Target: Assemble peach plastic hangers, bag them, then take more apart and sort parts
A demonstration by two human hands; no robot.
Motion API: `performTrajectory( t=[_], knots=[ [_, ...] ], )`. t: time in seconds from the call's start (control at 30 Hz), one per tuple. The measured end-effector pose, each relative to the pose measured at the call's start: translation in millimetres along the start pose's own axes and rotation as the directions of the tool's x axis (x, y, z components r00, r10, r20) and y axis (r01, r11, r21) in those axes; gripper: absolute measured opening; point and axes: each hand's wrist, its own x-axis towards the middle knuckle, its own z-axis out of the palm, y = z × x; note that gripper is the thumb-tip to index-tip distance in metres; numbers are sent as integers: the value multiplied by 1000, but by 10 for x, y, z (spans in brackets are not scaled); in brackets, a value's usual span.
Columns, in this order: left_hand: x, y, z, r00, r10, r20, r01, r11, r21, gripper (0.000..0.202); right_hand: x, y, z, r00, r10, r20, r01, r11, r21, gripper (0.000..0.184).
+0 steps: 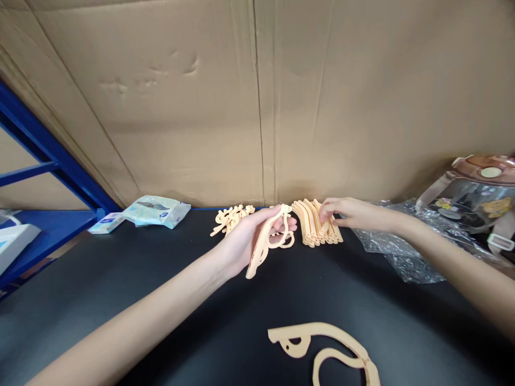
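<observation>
Surface: black matte tabletop (161,321), with a creased brown cardboard wall (181,107) standing right behind it.
Nearest: one flat peach plastic curved handle piece (325,348) lay alone at the front edge, touching nothing.
Left hand: left hand (245,241) had its fingers curled around a small bunch of the same peach plastic curved pieces (267,241), lifted off the table; couldn't count them, looked like two or three.
Right hand: right hand (346,213) had fingertips pressed onto one neat row of stacked peach pieces (317,222), too tight to count.
Farther back: one loose tangled peach pile (231,217), one crumpled clear plastic bag (398,246), two pale blue tissue packs (155,210).
Risk: my guess, a nudge from those fingertips could've fanned the row over, and the loosely gripped bunch might've slipped.
</observation>
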Motion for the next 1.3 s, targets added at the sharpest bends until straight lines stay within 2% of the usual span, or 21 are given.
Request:
performTrajectory(
  t=[0.1, 0.2, 0.33, 0.57, 0.7, 0.83, 0.93, 1.0, 1.1, 1.2, 1.3],
  knots=[
    [2, -4, -11, 1000, 10, -20, -9, 1000, 17, 35, 2, 43, -18, 997, 50, -51, -52, 998, -43, 19],
    [-7, -1, 0, 999, 2, -34, -2, 1000, 8, 30, 2, 41, -14, 995, 87, -50, -92, 992, -89, 18],
    [-19, 15, 33, 997, -13, -70, 12, 1000, -11, 20, -4, -50, 3, 996, 91, -7, -91, 989, -113, 18],
    [-7, 17, 40, 996, -16, -84, 15, 1000, -8, 23, -17, -158, 6, 996, 86, 8, -84, 983, -162, 21],
    [-8, 10, 24, 998, -13, -58, 12, 1000, -23, 27, -15, -197, 17, 999, 52, 1, -51, 980, -194, 15],
    [-4, -3, 12, 999, -17, -40, 16, 1000, -26, 30, -3, -257, -10, 998, 3, -66, -18, 974, -227, 8],
    [10, -14, 18, 997, -27, -66, 25, 999, -34, 29, -6, -307, -80, 983, -9, -186, -35, 973, -230, 10],
    [19, -18, 24, 996, -38, -87, 34, 999, -39, 30, -14, -331, -131, 951, 7, -309, -51, 990, -133, 10],
    [22, -29, 26, 993, -58, -102, 55, 998, -34, 31, -18, -322, -177, 882, 116, -457, -52, 987, 150, 10],
    [14, -61, 27, 988, -99, -120, 98, 995, -18, 27, 1, -240, -160, 863, 272, -425, -83, 907, 412, 22],
    [16, -111, 29, 980, -139, -143, 142, 990, 11, 23, 46, -113, -98, 852, 380, -361, -120, 812, 571, 39]
  ],
)
